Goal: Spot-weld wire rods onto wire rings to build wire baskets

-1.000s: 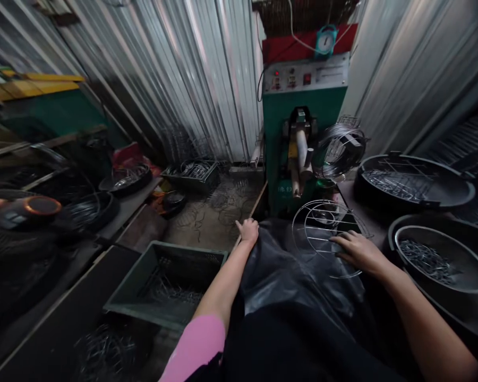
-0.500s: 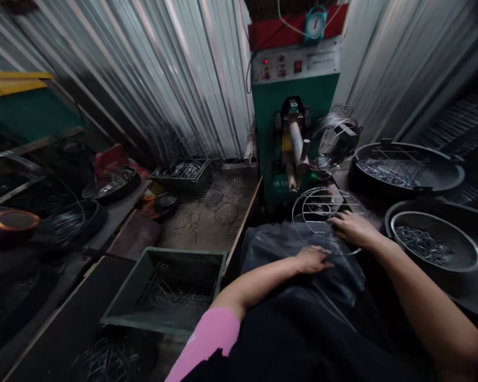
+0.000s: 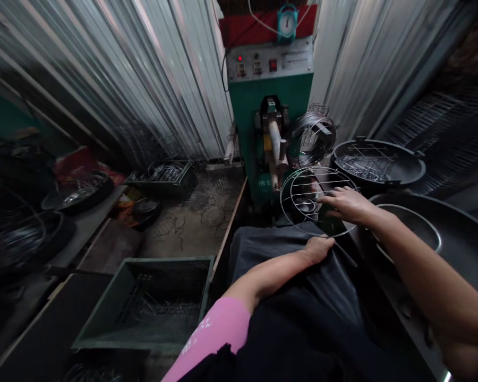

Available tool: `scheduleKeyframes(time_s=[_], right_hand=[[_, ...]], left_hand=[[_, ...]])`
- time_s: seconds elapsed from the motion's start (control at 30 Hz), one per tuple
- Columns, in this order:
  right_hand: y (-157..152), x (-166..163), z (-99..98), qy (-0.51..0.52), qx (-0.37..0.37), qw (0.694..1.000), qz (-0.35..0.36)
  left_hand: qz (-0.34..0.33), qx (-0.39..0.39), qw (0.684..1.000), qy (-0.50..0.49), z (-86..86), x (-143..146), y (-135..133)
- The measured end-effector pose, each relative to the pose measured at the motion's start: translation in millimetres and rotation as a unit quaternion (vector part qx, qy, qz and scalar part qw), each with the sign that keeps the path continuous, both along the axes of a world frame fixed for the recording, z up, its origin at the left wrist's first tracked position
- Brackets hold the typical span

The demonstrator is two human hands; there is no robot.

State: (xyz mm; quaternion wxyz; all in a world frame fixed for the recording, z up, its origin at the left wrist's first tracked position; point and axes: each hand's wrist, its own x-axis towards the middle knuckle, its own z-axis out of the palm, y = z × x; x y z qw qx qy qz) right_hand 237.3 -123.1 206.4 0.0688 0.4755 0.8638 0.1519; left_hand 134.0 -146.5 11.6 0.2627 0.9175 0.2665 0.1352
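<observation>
A round wire rack [image 3: 300, 187], a metal ring with several thin cross wires, is held tilted before the green machine's welding arms [image 3: 278, 154]. Around its near rim, the fingers of my left hand [image 3: 318, 249] are closed, just above the dark apron [image 3: 263, 246]. My right hand [image 3: 344, 205] reaches over the rack's right side, its fingertips pinched at a cross wire near the middle. The rack's far edge is close to the lower welding arm; whether they touch cannot be made out.
The green machine [image 3: 239, 122] stands ahead, with a wire coil [image 3: 308, 140] beside it. Black pans [image 3: 414, 170] of metal pieces sit on the right. A green crate [image 3: 99, 313] holding wire parts is at left, with a smaller bin [image 3: 187, 180] beyond.
My left hand has moved from above the apron to the rack's near rim and closed on it. My right hand stays at the cross wires. The view has turned right.
</observation>
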Motion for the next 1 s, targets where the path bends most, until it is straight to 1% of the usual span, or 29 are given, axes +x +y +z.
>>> scheduleKeyframes(time_s=[0.07, 0.13, 0.17, 0.23, 0.27, 0.3, 0.37, 0.43, 0.5, 0.53, 0.57, 0.6, 0.63, 0.67, 0.7, 0.73, 0.77, 0.8, 0.83, 0.9, 0.97, 1.0], right_hand=[[1.0, -4.5, 3.2, 0.002, 0.008, 1.000, 0.009], [-2.2, -8.4, 1.4, 0.008, 0.009, 1.000, 0.013], [-5.2, -10.3, -1.6, 0.013, 0.007, 1.000, 0.013], [-12.7, -14.8, -11.2, 0.029, -0.003, 0.999, 0.018], [-16.6, -18.1, -17.2, 0.039, -0.009, 0.999, 0.025], [-20.3, -22.3, -23.6, 0.050, -0.014, 0.998, 0.034], [-26.7, -33.7, -36.4, 0.069, -0.022, 0.996, 0.050], [-31.8, -46.4, -47.9, 0.084, -0.030, 0.994, 0.059], [-36.1, -56.8, -58.3, 0.099, -0.034, 0.992, 0.065], [-37.9, -60.2, -63.2, 0.106, -0.033, 0.991, 0.070], [-39.6, -62.3, -68.0, 0.112, -0.032, 0.990, 0.076], [-41.1, -63.2, -72.6, 0.114, -0.031, 0.990, 0.082], [-42.4, -63.4, -76.9, 0.113, -0.029, 0.989, 0.089], [-43.5, -63.3, -80.9, 0.108, -0.026, 0.989, 0.094], [-44.3, -63.3, -84.5, 0.102, -0.024, 0.990, 0.099], [-44.9, -63.8, -87.3, 0.095, -0.023, 0.990, 0.103], [-45.0, -65.2, -89.5, 0.091, -0.023, 0.990, 0.109], [-44.6, -67.3, -90.9, 0.089, -0.023, 0.989, 0.116], [-43.7, -70.3, -91.4, 0.090, -0.025, 0.988, 0.123], [-40.3, -77.9, -90.6, 0.096, -0.036, 0.985, 0.137], [-35.7, -85.5, -88.5, 0.099, -0.056, 0.982, 0.149], [-33.6, -88.5, -87.6, 0.100, -0.069, 0.980, 0.156]], left_hand=[[-0.059, -0.026, 0.998, 0.008, 4.6, -11.7, 0.6], [-0.102, -0.030, 0.994, 0.012, 6.5, -45.5, -1.9], [-0.097, -0.027, 0.995, 0.027, 6.2, -68.7, -4.3], [-0.016, -0.005, 0.998, 0.067, 2.9, -118.4, -10.3], [0.015, -0.010, 0.994, 0.108, 0.1, -141.0, -13.5], [0.029, -0.022, 0.989, 0.147, -3.1, -159.8, -16.8], [0.031, -0.054, 0.977, 0.205, -9.3, -184.6, -22.9], [0.013, -0.095, 0.975, 0.202, -13.1, -196.6, -28.3], [-0.010, -0.159, 0.979, 0.130, -13.4, -206.7, -32.8], [-0.015, -0.210, 0.975, 0.073, -12.4, -213.6, -34.3], [-0.001, -0.272, 0.962, 0.005, -10.6, -222.2, -35.0], [0.037, -0.338, 0.938, -0.065, -7.9, -231.9, -34.3], [0.098, -0.393, 0.904, -0.133, -4.2, -241.8, -31.9], [0.176, -0.427, 0.865, -0.194, 0.7, -251.0, -27.6], [0.257, -0.434, 0.828, -0.244, 7.2, -258.4, -21.3], [0.330, -0.415, 0.799, -0.283, 15.1, -263.4, -13.1], [0.380, -0.383, 0.783, -0.310, 24.2, -265.5, -3.4], [0.405, -0.353, 0.776, -0.331, 34.3, -264.7, 7.3], [0.412, -0.329, 0.775, -0.347, 44.6, -261.2, 18.3], [0.396, -0.298, 0.789, -0.364, 63.2, -248.7, 39.1], [0.370, -0.285, 0.809, -0.356, 74.6, -233.1, 54.9], [0.361, -0.287, 0.818, -0.344, 76.5, -225.9, 60.1]])
